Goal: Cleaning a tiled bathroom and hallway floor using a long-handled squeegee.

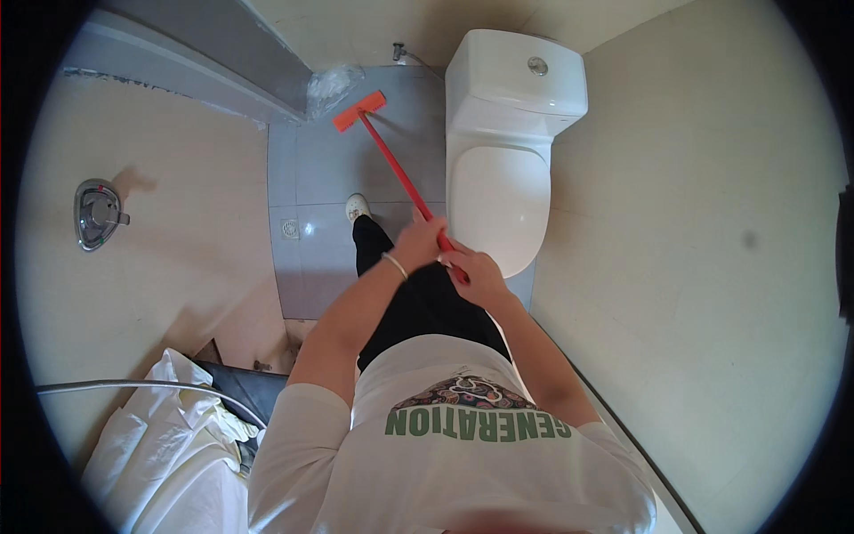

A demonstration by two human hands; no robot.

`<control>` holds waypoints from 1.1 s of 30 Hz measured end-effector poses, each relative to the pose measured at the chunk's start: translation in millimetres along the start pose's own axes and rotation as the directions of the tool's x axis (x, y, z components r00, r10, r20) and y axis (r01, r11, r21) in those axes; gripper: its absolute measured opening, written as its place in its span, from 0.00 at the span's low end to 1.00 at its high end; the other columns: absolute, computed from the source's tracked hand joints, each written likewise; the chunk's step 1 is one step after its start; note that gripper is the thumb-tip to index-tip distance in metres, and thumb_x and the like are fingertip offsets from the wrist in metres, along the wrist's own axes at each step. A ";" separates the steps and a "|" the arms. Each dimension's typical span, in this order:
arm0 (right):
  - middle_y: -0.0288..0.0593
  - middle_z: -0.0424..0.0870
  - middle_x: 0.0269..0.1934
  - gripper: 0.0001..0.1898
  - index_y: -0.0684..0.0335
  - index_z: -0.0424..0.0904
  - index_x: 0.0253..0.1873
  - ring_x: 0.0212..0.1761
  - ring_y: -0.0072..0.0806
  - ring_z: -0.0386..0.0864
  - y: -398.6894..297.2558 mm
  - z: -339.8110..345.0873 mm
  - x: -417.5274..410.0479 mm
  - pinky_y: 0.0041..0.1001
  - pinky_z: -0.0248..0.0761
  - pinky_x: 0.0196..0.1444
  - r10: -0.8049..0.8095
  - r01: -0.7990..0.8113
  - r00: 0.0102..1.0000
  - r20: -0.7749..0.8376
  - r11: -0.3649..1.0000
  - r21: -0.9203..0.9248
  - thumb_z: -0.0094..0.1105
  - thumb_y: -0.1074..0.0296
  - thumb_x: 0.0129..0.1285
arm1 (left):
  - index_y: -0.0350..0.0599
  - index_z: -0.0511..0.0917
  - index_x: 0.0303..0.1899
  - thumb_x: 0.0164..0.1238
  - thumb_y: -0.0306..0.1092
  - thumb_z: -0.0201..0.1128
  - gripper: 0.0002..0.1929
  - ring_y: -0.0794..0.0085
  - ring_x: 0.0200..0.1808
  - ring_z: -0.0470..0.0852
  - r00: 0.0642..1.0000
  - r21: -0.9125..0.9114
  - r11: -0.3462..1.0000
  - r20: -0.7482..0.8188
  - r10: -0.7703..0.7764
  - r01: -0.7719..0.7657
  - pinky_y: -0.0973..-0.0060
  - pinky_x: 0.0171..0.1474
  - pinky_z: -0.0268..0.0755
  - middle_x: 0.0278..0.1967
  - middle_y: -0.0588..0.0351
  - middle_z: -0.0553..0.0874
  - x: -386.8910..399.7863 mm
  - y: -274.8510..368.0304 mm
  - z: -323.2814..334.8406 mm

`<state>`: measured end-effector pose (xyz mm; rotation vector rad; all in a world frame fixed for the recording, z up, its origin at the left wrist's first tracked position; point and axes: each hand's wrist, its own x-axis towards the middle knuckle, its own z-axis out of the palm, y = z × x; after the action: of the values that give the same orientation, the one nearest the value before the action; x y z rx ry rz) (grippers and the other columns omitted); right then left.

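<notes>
A long red handle point(393, 160) slants from my hands up and leftward to an orange brush or squeegee head point(360, 111), which lies over the grey tiled floor point(320, 167). My left hand point(419, 241), with a pale band at its wrist, grips the handle higher up. Just below it, my right hand point(475, 270) closes round the handle near its end. Close on the right of the handle stands a white toilet point(500, 193) with its lid down. Whether the head touches the floor cannot be told.
Clear crumpled plastic point(333, 87) lies by the door frame point(267, 100). A floor drain point(289, 229) is at left, near my shoe point(357, 205). A shower valve point(99, 213) juts from the left wall. White fabric point(160, 434) and a metal hose point(153, 384) are at lower left.
</notes>
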<state>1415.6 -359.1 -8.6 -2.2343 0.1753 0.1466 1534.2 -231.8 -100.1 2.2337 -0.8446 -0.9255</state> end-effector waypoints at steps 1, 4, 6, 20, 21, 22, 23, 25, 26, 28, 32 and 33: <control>0.48 0.81 0.58 0.12 0.56 0.79 0.43 0.33 0.49 0.82 -2.0 -11.1 -15.3 0.40 0.75 0.38 -0.016 0.017 0.999 0.039 1.000 -0.016 0.63 0.76 0.53 | 0.54 0.73 0.41 0.55 0.40 0.70 0.15 0.38 0.37 0.82 1.000 -0.031 0.999 0.008 -0.029 0.029 0.51 0.41 0.77 0.51 0.36 0.70 -14.2 15.2 8.1; 0.49 0.80 0.60 0.12 0.55 0.79 0.41 0.38 0.49 0.82 -34.7 -54.9 -63.9 0.43 0.74 0.45 0.039 -0.017 0.976 0.216 0.995 -0.102 0.64 0.76 0.51 | 0.53 0.74 0.42 0.55 0.39 0.70 0.15 0.37 0.37 0.82 0.997 -0.131 0.989 0.020 -0.069 0.071 0.52 0.40 0.79 0.51 0.33 0.68 -69.2 67.8 28.9; 0.49 0.80 0.60 0.11 0.55 0.79 0.40 0.40 0.48 0.82 -41.6 -65.4 -94.6 0.43 0.74 0.47 0.049 -0.020 0.966 0.253 0.993 -0.115 0.64 0.76 0.51 | 0.54 0.74 0.46 0.54 0.41 0.70 0.18 0.34 0.35 0.83 0.995 -0.165 0.983 0.072 -0.070 0.081 0.50 0.40 0.79 0.53 0.25 0.68 -97.0 88.4 51.0; 0.39 0.81 0.55 0.09 0.53 0.77 0.38 0.39 0.43 0.81 1.3 -11.2 -19.4 0.41 0.72 0.45 -0.067 0.077 0.986 0.150 0.995 -0.058 0.61 0.75 0.52 | 0.51 0.73 0.42 0.57 0.46 0.68 0.17 0.38 0.36 0.85 0.994 0.059 0.993 0.045 -0.105 0.102 0.49 0.40 0.79 0.48 0.29 0.76 -30.0 23.6 -5.0; 0.39 0.82 0.54 0.09 0.53 0.77 0.38 0.37 0.42 0.81 -4.8 -23.2 -31.1 0.41 0.72 0.44 -0.032 0.062 0.963 0.269 0.992 -0.106 0.61 0.75 0.51 | 0.51 0.73 0.42 0.56 0.46 0.69 0.18 0.38 0.35 0.84 0.996 0.043 0.997 0.055 -0.072 0.070 0.50 0.40 0.79 0.49 0.30 0.74 -43.9 36.4 5.5; 0.39 0.82 0.54 0.09 0.53 0.77 0.37 0.35 0.42 0.80 -12.6 -32.6 -50.5 0.40 0.72 0.44 -0.059 0.092 0.969 0.241 0.987 -0.130 0.61 0.75 0.51 | 0.52 0.73 0.42 0.55 0.45 0.70 0.18 0.38 0.34 0.83 0.997 0.027 0.999 0.066 -0.041 0.039 0.50 0.40 0.78 0.50 0.32 0.71 -59.7 48.5 18.4; 0.39 0.82 0.54 0.09 0.53 0.77 0.37 0.34 0.42 0.80 -22.0 -42.7 -74.4 0.39 0.72 0.43 -0.084 0.119 0.974 0.212 0.980 -0.157 0.61 0.75 0.51 | 0.54 0.73 0.43 0.55 0.45 0.70 0.18 0.37 0.34 0.83 0.995 0.015 0.998 0.081 -0.059 0.058 0.50 0.40 0.79 0.49 0.32 0.71 -77.6 61.2 32.9; 0.39 0.82 0.56 0.09 0.53 0.78 0.38 0.31 0.42 0.79 -40.3 -64.8 -111.8 0.39 0.71 0.44 -0.017 0.083 0.943 0.332 0.979 -0.186 0.61 0.74 0.51 | 0.55 0.74 0.44 0.56 0.43 0.69 0.16 0.32 0.36 0.84 0.984 -0.013 0.997 0.157 -0.079 0.082 0.50 0.41 0.80 0.54 0.16 0.68 -111.0 94.6 48.2; 0.39 0.82 0.56 0.09 0.53 0.78 0.38 0.31 0.42 0.79 -44.8 -66.8 -129.0 0.39 0.71 0.44 -0.014 0.080 0.944 0.330 0.979 -0.187 0.61 0.74 0.51 | 0.54 0.73 0.43 0.56 0.43 0.69 0.17 0.31 0.36 0.83 0.971 -0.059 0.994 0.225 -0.076 0.091 0.50 0.41 0.80 0.54 0.13 0.67 -122.8 105.7 52.5; 0.40 0.81 0.59 0.10 0.53 0.78 0.38 0.31 0.41 0.79 -50.9 -67.1 -153.3 0.38 0.71 0.44 0.041 0.001 0.966 0.255 0.987 -0.162 0.61 0.75 0.50 | 0.53 0.73 0.43 0.56 0.42 0.69 0.17 0.30 0.36 0.83 0.951 -0.107 0.990 0.304 -0.054 0.090 0.51 0.41 0.80 0.54 0.09 0.66 -127.1 107.5 59.0; 0.42 0.80 0.62 0.11 0.54 0.78 0.39 0.31 0.44 0.78 -31.7 -18.9 -136.8 0.40 0.71 0.43 0.131 -0.130 0.991 0.035 0.990 -0.047 0.62 0.75 0.49 | 0.50 0.74 0.42 0.57 0.45 0.68 0.17 0.34 0.34 0.84 0.981 -0.077 0.997 0.191 0.028 -0.013 0.49 0.37 0.80 0.41 0.20 0.78 -106.8 74.3 62.9; 0.42 0.80 0.62 0.11 0.54 0.78 0.39 0.31 0.44 0.78 -27.3 -10.8 -127.0 0.40 0.71 0.43 0.136 -0.134 0.990 0.032 0.990 -0.049 0.62 0.75 0.49 | 0.49 0.74 0.40 0.57 0.44 0.69 0.16 0.36 0.33 0.84 0.982 -0.081 0.997 0.189 0.020 -0.004 0.49 0.36 0.79 0.36 0.26 0.81 -93.5 65.7 54.6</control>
<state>1296.0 -341.3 40.2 -2.2644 0.3069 0.2653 1418.7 -219.9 -49.7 2.0933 -0.8873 -1.1605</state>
